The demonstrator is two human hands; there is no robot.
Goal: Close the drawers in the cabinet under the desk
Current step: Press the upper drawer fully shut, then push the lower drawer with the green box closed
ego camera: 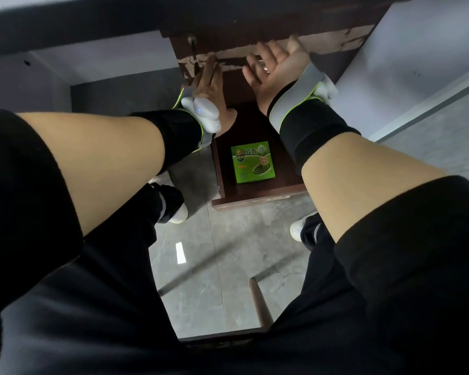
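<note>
Two hands reaching forward and down to the cabinet [268,36] under the desk [92,17], forearms bare, black wraps with grey, green-edged straps at both wrists. Left hand [213,90] seen from the back, fingers straight and together, tips laid on the chipped front edge of the upper drawer [331,43], thumb spread toward the lower drawer; holding nothing. White sensor pod [205,112] with a small blue light strapped on that wrist. Right hand [278,67] turned palm up toward the camera, fingers open and slightly spread, fingertips against the same chipped edge, to the right of the left hand; likewise empty. Hands close together but apart. Below them, lower drawer [255,193] pulled well out of the cabinet, dark brown inside, with a green box [253,162] of mosquito coils lying flat on its bottom, near its front wall. Grey floor [214,253] around the drawer, white shoes either side of it. Keyhole [192,39] on the cabinet front, above the left hand's fingertips.
</note>
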